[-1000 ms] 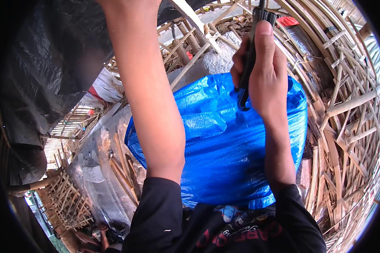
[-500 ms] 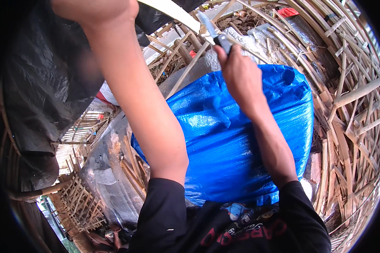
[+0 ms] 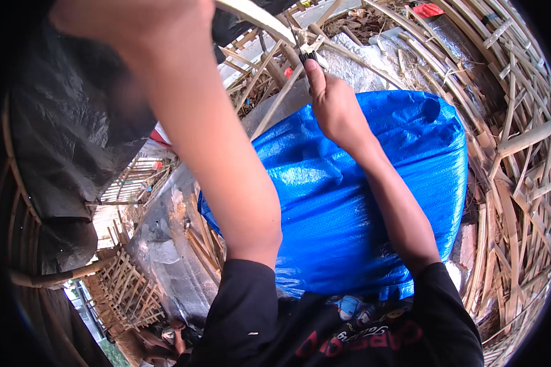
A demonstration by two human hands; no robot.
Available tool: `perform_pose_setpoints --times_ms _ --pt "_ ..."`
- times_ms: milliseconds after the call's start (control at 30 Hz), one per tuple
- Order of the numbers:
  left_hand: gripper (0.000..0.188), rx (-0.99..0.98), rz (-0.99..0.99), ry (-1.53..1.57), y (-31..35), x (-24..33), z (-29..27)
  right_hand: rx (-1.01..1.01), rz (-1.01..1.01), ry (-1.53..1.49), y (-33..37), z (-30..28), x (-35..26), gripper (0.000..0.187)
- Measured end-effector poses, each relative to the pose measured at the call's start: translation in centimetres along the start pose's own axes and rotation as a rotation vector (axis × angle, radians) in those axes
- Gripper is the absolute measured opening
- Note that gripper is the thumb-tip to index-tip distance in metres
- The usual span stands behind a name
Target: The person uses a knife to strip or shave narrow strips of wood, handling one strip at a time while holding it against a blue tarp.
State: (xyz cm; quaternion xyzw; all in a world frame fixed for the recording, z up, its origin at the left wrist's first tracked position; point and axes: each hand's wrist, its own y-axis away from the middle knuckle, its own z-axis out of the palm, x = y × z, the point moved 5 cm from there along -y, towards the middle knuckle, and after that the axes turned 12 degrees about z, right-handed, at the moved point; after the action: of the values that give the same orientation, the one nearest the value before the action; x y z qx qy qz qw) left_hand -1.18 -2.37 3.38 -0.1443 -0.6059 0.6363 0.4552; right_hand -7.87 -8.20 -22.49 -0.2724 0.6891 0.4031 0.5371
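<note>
My left hand [image 3: 134, 21] is raised at the upper left, large and blurred, partly cut off by the top edge. It appears closed on a pale bamboo strip [image 3: 260, 17] that curves out beside it toward the right; its fingers are out of sight. My right hand [image 3: 340, 113] is wrapped round the dark handle of a knife [image 3: 308, 56], thumb along the top. The narrow blade points up against the strip's lower part, where pale shavings curl. Below both forearms, a blue plastic sheet [image 3: 361, 202] covers my lap.
Split bamboo strips [image 3: 502, 257] pile up along the right side. Black plastic sheeting [image 3: 61, 153] hangs at the left. A woven bamboo panel [image 3: 128, 290] stands at the lower left, near another person's hand [image 3: 177, 330]. Clear plastic sheeting [image 3: 165, 257] lies left of the blue sheet.
My right hand has moved slightly left and up, and the knife has turned so its blade shows edge-on against the strip. The view has shifted a little, moving the scene rightward.
</note>
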Motion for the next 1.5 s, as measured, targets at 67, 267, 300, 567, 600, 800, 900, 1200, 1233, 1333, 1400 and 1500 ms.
perform_pose_setpoints --times_ms 67,267,300,567,600,800,900,1200,1233,1333,1400,1500 --pt "0.029 0.085 0.071 -0.106 0.0 0.2 0.5 0.094 -0.129 0.103 -0.2 -0.7 0.6 0.067" --pt "0.031 -0.123 -0.092 0.092 -0.7 -0.2 0.7 0.399 -0.074 0.549 1.9 -4.5 -2.1 0.057" --pt "0.031 -0.136 -0.126 0.11 -0.8 -0.3 1.0 0.41 -0.114 0.566 2.0 -5.5 -2.4 0.057" --pt "0.032 -0.005 -0.035 -0.023 -0.4 -0.4 0.8 0.147 -0.261 -0.476 4.6 -4.7 -4.9 0.061" --pt "0.032 -0.007 -0.095 0.026 -0.5 -0.4 0.8 0.107 -0.209 -0.483 4.2 -3.6 -4.1 0.062" --pt "0.031 0.011 0.041 0.004 0.2 0.1 1.8 0.215 -0.187 0.206 -0.1 -1.5 0.7 0.059" --pt "0.03 -0.013 -0.055 0.034 0.0 0.1 0.9 0.388 -0.157 0.419 0.6 -2.3 0.4 0.054" --pt "0.03 0.149 0.009 -0.12 0.1 0.1 1.7 0.277 -0.119 -0.056 2.0 -5.2 -2.2 0.058" --pt "0.03 0.217 -0.003 -0.172 0.2 0.1 1.4 0.233 -0.214 -0.207 2.6 -4.6 -3.1 0.057" --pt "0.031 0.245 -0.015 -0.241 -0.1 0.5 0.3 0.158 -0.266 -0.341 3.1 -2.3 -2.9 0.059" --pt "0.02 0.116 0.019 -0.363 -2.2 0.0 -3.1 0.075 -0.027 0.123 0.6 -0.8 -0.1 0.053" --pt "0.013 0.025 0.041 -0.439 -3.5 -0.5 -6.0 0.187 -0.184 0.175 -0.1 -0.8 0.1 0.055"
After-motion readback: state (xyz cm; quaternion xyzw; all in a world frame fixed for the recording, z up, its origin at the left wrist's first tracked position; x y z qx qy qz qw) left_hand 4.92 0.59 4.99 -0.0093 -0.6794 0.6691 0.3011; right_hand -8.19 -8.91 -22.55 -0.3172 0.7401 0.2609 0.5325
